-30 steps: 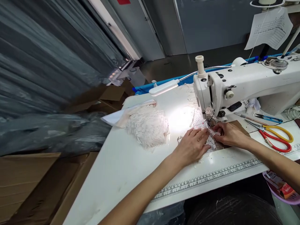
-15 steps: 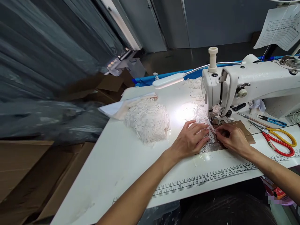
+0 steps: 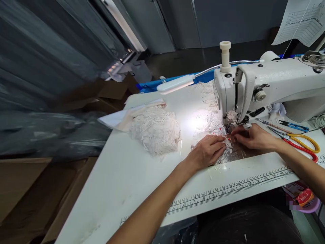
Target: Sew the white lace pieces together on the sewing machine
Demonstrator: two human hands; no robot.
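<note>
White lace fabric (image 3: 208, 119) lies under and beside the needle end of the white sewing machine (image 3: 274, 79). My left hand (image 3: 206, 151) rests on the lace left of the presser foot, its fingers close together with some lace under and between them. To the right of the needle, my right hand (image 3: 255, 137) is closed, its thumb and fingertips together at the lace edge by the foot. What is pinched there is mostly hidden by the fingers. Small red marks show on the work between the hands.
A heap of lace (image 3: 156, 130) sits on the white table (image 3: 122, 189) to the left. Red-and-yellow scissors (image 3: 303, 142), blue thread snips (image 3: 294, 126) and a pencil-like tool lie right. A lamp (image 3: 175, 84) hangs above, a printed ruler (image 3: 228, 191) runs along the front edge; cardboard boxes stand left.
My right hand has moved up and closer to the presser foot. The fingers of my left hand have drawn together on the lace, and more lace lies spread left of the needle. The view has shifted slightly.
</note>
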